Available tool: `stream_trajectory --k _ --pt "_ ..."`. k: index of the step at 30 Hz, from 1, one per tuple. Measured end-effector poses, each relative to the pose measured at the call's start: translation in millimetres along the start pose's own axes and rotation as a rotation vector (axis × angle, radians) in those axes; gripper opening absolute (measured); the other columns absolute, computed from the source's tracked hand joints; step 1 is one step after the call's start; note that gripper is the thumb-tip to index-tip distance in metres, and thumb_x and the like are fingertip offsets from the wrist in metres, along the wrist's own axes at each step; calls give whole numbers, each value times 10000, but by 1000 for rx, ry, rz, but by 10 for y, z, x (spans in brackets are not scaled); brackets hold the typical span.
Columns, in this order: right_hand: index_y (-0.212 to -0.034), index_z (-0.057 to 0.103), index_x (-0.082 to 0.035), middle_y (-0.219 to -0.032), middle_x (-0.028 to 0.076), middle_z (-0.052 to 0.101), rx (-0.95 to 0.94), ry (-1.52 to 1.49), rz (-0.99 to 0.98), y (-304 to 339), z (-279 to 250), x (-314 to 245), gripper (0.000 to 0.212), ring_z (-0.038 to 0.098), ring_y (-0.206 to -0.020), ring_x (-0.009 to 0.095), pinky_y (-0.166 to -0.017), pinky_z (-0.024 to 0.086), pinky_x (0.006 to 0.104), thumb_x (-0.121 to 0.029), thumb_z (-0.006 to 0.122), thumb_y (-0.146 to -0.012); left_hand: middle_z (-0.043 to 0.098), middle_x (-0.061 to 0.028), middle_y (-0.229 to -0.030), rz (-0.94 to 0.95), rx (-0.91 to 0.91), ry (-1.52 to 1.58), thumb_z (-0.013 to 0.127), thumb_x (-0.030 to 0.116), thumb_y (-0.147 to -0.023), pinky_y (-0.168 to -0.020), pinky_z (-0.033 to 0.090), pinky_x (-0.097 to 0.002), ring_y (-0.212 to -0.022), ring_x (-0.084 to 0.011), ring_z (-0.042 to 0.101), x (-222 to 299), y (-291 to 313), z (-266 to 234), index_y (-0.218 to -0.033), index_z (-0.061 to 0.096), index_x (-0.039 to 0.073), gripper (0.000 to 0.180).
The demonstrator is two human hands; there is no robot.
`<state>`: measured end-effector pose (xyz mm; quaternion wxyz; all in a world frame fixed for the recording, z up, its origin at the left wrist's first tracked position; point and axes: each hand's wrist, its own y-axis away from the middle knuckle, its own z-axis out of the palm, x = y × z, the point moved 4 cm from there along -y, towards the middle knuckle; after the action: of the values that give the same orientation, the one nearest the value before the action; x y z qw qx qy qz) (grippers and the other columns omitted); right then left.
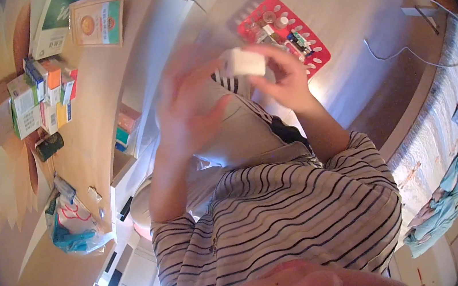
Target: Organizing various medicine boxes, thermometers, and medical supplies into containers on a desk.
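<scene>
My right hand (287, 76) grips a small white container (246, 63) between thumb and fingers, above my lap. Blur hides the container's details, so I cannot tell whether it is a bottle or a box. My left hand (191, 99) is just to its left, smeared by motion, with the thumb apart from the fingers and nothing seen in it. Beyond my right hand, a red perforated basket (318, 53) sits on the floor, holding small jars and packs.
Several medicine-like boxes (46, 92) stand on the wooden desk (87, 144) at left, near a dark green can (49, 146), a flat pouch (99, 24) and a plastic bag (75, 224). At right are a bed (429, 122) and a white cable (397, 55).
</scene>
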<state>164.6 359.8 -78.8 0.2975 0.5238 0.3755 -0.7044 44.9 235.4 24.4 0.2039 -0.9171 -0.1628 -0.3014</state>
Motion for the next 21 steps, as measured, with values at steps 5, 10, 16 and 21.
stream_trajectory --k 5,10,16,21 --pt "-1086 598 29 -963 118 664 686 314 393 245 -1230 1035 433 639 -860 170 -778 504 286 -143 762 -725 628 -132 -1052 -110 132 -130 688 -28 -713 -870 469 -366 -964 -262 604 -576 653 -519 -1028 620 18 326" --pt "-1036 616 22 -913 156 677 821 756 635 647 -2031 2044 520 659 -850 230 -764 509 324 -345 773 -704 645 -100 -839 -532 310 23 567 -39 -851 -782 479 -296 -814 -179 623 -1102 1726 -994 -1035 601 -10 189" --pt "-891 663 6 -848 150 687 927 911 841 452 -2154 2563 569 666 -803 287 -782 505 368 -519 723 -682 629 -83 -831 -687 383 2 541 -9 -891 -724 490 -278 -770 -153 602 -1139 2334 -1257 -1045 590 -22 163" --pt "-862 696 13 -797 179 684 810 846 1156 146 -1666 2557 665 669 -794 306 -775 506 401 -632 567 -758 632 -95 -842 -774 442 -34 557 18 -893 -725 492 -275 -772 -153 603 -987 2659 -1487 -1038 592 -24 155"
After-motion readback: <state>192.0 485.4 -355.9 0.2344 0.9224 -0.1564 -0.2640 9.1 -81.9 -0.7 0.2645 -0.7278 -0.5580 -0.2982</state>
